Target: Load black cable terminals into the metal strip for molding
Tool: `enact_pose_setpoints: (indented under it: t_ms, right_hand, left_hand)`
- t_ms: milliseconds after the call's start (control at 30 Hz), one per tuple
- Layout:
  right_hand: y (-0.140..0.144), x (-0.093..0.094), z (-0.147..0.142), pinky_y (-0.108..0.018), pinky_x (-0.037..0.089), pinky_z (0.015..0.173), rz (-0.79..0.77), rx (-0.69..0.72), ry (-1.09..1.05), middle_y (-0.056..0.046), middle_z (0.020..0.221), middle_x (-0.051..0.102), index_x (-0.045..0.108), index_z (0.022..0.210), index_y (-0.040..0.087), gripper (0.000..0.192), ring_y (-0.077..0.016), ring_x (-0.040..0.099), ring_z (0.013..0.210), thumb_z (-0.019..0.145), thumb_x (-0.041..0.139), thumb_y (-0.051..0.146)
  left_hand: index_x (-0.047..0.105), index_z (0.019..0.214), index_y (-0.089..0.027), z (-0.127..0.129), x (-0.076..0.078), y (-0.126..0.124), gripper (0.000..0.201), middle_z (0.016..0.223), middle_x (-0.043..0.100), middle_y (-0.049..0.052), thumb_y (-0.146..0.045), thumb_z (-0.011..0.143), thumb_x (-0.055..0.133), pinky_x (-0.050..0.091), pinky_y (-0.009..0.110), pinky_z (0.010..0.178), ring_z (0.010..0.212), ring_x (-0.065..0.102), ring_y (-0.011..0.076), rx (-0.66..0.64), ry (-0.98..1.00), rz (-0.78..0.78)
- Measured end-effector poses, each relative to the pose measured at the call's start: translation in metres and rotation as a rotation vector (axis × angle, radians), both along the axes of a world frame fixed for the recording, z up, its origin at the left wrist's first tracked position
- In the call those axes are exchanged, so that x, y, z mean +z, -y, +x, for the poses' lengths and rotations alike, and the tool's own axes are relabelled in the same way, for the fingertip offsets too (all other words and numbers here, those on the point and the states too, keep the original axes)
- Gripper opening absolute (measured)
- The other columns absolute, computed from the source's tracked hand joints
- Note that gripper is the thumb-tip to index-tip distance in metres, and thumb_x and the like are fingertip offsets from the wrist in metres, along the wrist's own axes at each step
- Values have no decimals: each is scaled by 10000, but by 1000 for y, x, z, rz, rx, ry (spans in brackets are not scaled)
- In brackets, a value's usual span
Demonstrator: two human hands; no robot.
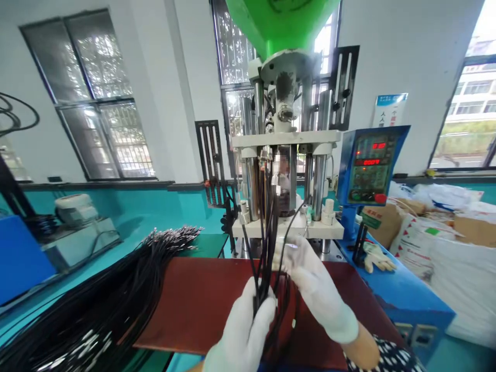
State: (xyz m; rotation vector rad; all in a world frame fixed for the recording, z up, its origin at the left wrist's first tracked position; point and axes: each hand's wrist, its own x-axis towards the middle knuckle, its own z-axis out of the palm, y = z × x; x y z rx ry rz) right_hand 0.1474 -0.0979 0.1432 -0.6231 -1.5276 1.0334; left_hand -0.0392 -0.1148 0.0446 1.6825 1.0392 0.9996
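My left hand [248, 328], in a white glove, is closed around a bundle of black cables [266, 258] that stands upright from the fist. Their thin upper ends reach up in front of the press, and lower lengths hang below the fist. Just right of the bundle is my right hand [306, 279], also white-gloved and blurred at the fingers. It is close to one cable that bends outward; whether it grips that cable cannot be made out. Both hands are above a dark red work surface [201, 299].
Behind the hands rises a press machine [287, 137] with a green hopper [282, 20]. A blue control box [374, 165] is at its right, above spare gloves [377, 257]. A large pile of black cables [127, 289] lies left. White sacks [461, 274] stand far right.
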Motion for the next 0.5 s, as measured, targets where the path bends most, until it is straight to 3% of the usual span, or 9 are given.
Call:
enact_pose_setpoints:
  t_ms: [100, 167, 200, 300, 367, 433, 500]
  right_hand:
    - [2, 9, 1, -232, 526, 815, -109, 271, -104, -89, 1013, 631, 496, 1138, 157, 426, -96, 625, 863, 871, 568, 481]
    - [3, 8, 1, -225, 530, 777, -170, 331, -40, -95, 927, 653, 547, 1093, 130, 459, -94, 633, 786, 885, 553, 539]
    - [2, 5, 1, -209, 521, 729, -185, 293, -8, -89, 854, 652, 575, 1015, 113, 466, -88, 621, 725, 888, 539, 559]
    - [-9, -8, 6, -161, 460, 608, -170, -61, 82, -66, 697, 607, 563, 746, 94, 496, -59, 549, 594, 887, 518, 567]
    - [-23, -18, 13, -160, 446, 584, -169, -303, 143, -59, 677, 589, 535, 699, 100, 506, -52, 520, 565, 893, 497, 567]
    - [-36, -26, 20, -170, 451, 594, -161, -481, 188, -58, 676, 583, 525, 727, 108, 513, -57, 515, 563, 909, 453, 582]
    - [-47, -31, 22, -183, 466, 626, -111, -615, 243, -76, 725, 605, 547, 817, 108, 519, -76, 546, 612, 935, 398, 591]
  left_hand:
    - [446, 1479, -334, 26, -27, -8, 680, 1536, 417, 83, -599, 863, 560, 210, 475, 1208, 1458, 296, 356, 128, -136, 13]
    - [434, 1497, -275, 45, -30, -14, 746, 1450, 497, 162, -633, 851, 535, 258, 543, 1159, 1394, 376, 412, 123, -189, -7]
    - [423, 1505, -240, 53, -26, -17, 763, 1422, 512, 192, -641, 861, 504, 277, 559, 1138, 1362, 411, 426, 121, -197, -3]
    - [457, 1464, -185, 64, 1, -26, 714, 1376, 539, 212, -595, 882, 508, 302, 536, 1130, 1306, 474, 402, 1, -116, 68]
    - [526, 1376, -204, 61, 26, -34, 627, 1312, 592, 178, -534, 848, 602, 346, 510, 1112, 1250, 524, 372, -92, -81, 109]
    - [541, 1324, -213, 54, 52, -41, 636, 1257, 622, 153, -480, 771, 707, 379, 520, 1085, 1201, 554, 367, -47, -121, 125]
    - [432, 1428, -206, 53, 74, -44, 893, 1388, 531, 166, -451, 655, 806, 337, 549, 1118, 1292, 481, 396, 62, -188, 180]
